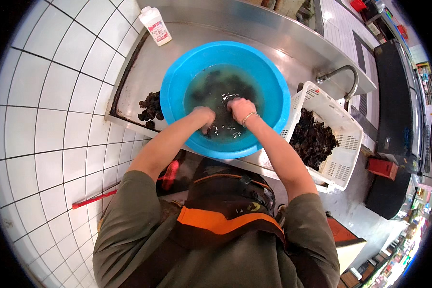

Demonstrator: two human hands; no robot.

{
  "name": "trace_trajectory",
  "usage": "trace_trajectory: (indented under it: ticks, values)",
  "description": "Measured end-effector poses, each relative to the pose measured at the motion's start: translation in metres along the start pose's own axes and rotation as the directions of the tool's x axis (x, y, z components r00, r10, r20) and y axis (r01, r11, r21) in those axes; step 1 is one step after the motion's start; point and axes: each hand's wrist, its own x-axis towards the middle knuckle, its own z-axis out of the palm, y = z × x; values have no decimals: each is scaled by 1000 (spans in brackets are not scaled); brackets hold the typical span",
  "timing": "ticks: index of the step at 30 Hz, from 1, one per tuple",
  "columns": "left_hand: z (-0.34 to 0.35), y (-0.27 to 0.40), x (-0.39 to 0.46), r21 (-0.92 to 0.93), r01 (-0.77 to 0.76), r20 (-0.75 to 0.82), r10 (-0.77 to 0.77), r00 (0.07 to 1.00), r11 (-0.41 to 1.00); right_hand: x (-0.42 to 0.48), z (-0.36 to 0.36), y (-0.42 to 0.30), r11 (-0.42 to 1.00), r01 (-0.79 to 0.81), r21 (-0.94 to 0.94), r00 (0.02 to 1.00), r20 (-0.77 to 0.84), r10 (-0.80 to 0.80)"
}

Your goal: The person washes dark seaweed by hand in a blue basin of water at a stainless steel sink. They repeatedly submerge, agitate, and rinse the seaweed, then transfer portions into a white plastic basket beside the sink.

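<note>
A large blue plastic basin (172, 90) stands on a stainless steel counter, holding murky, greenish water (201, 81). Dark clumps (237, 80) show under the surface, blurred by the water. My left hand (204, 117) dips into the near left part of the water, its fingertips hidden. To its right, my right hand (242, 109), with a bracelet at the wrist, is also partly under, fingers curled downward. What either hand grips below the surface cannot be made out. Dark, ruffled pieces that look like wood ear mushrooms (152, 107) lie on the counter left of the basin.
Right of the basin, a white perforated plastic crate (345, 144) holds more dark ruffled pieces (311, 138). Behind the crate rises a curved metal faucet (356, 77). A white labelled bottle (156, 27) stands at the counter's back left, near the tiled wall (50, 126).
</note>
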Motion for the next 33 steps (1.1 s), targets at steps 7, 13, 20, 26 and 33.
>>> trace_trajectory:
  ticks: [7,13,20,26,33]
  values:
    - [7,-12,18,-46,-115,-83,111,990,992,-16,-28,6,971,50,235,952,-305,25]
    - [-9,-35,-2,-384,-327,-361,185,914,864,-62,-73,32,878,165,449,788,-595,156]
    - [-86,38,-58,-737,-609,-534,300,790,292,-181,-90,116,499,35,866,578,-425,697]
    - [-139,194,-52,-531,-787,-696,368,616,315,-243,-55,187,425,-132,895,490,-314,814]
    - [-131,308,-15,-500,-710,-749,163,642,496,-252,-60,191,355,4,935,301,-340,891]
